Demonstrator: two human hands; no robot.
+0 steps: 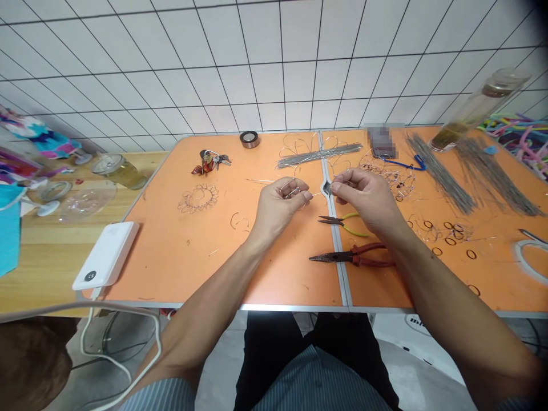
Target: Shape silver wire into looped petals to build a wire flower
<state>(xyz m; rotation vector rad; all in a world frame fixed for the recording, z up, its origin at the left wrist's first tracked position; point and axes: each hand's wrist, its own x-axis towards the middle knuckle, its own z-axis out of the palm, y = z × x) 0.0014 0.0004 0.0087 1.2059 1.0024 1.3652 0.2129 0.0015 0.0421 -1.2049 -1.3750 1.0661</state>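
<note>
Thin copper-coloured wire loops pass through the curled fingers of my left hand, which is closed on them above the orange table. Just right of it, my right hand has its thumb and fingers pinched together near the table's metal seam. What it pinches is too small to make out. Behind both hands lies a bundle of straight grey wires with looped wire around it. Yellow-handled pliers and larger red-handled pliers lie below my hands, their handles partly under my right wrist.
A wire ring, keys and tape roll lie left. A white power bank with a cable sits at the left edge. Right are more wire bundles, dark rings, a phone and a glass bottle.
</note>
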